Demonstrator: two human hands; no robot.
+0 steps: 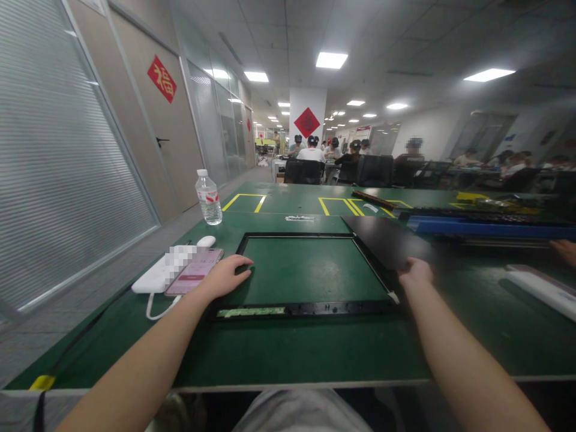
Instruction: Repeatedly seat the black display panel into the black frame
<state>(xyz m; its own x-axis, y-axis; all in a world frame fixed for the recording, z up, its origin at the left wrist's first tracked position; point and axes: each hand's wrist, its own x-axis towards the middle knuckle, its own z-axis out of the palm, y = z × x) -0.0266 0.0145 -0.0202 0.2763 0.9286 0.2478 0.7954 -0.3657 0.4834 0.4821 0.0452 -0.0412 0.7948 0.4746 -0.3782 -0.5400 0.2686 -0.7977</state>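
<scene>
A thin black rectangular frame (299, 236) lies on the green tabletop in front of me, with a green circuit strip (252, 312) along its near bar. My left hand (228, 276) rests across the frame's left side, thumb and fingers stretched out and apart. To the right, my right hand (416, 273) is closed on the near edge of a flat, dark sheet (382, 237). That sheet is tilted and partly overlaps the frame's right side. A small whitish tab (393, 297) shows at the frame's near right corner.
Left of the frame are a phone (195, 273), a white power bank (155, 279) with a cable, a white mouse-like object (206, 242) and a water bottle (209, 201). A long blue piece (486, 227) lies at right, near another person's hand (564, 251). People sit beyond.
</scene>
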